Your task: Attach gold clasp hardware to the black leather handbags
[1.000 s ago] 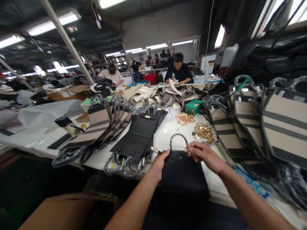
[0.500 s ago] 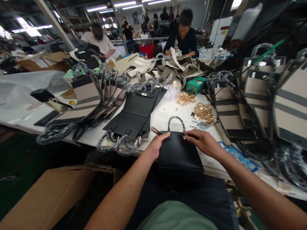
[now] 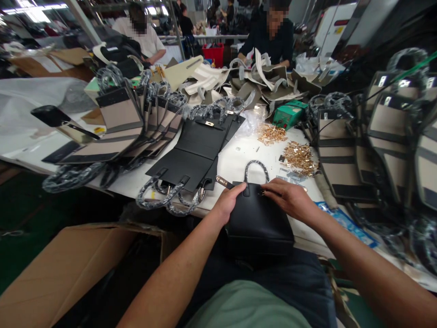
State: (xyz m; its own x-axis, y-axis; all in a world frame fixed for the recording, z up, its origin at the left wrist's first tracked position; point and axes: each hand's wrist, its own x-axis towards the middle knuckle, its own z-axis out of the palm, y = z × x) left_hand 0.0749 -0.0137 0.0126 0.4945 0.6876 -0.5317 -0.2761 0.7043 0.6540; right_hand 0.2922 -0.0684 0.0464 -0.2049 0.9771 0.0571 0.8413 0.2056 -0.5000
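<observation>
A small black handbag (image 3: 261, 218) rests at the table edge over my lap, its plastic-wrapped handle (image 3: 256, 165) standing up. My left hand (image 3: 230, 200) grips the bag's upper left edge, the thumb pressed flat beside the handle base. A strap with a gold plate (image 3: 224, 182) sticks out to the left, above that hand. On the top right of the bag, the pinched fingers of my right hand (image 3: 289, 195) hold small gold-coloured metal pieces (image 3: 263, 193) by the other handle base. The fingers partly hide these pieces.
Two piles of gold metal fittings (image 3: 299, 157) lie beyond the bag, near a green box (image 3: 289, 114). Flat black bag panels (image 3: 194, 152) lie to the left. Unfinished bags (image 3: 341, 155) stand at the right. An open carton (image 3: 75, 264) is at lower left. Two people sit across the table.
My right fingers have come in closer against the bag by the handle base, and the gold pieces show less. The left hand keeps its hold. My view has tilted down a little.
</observation>
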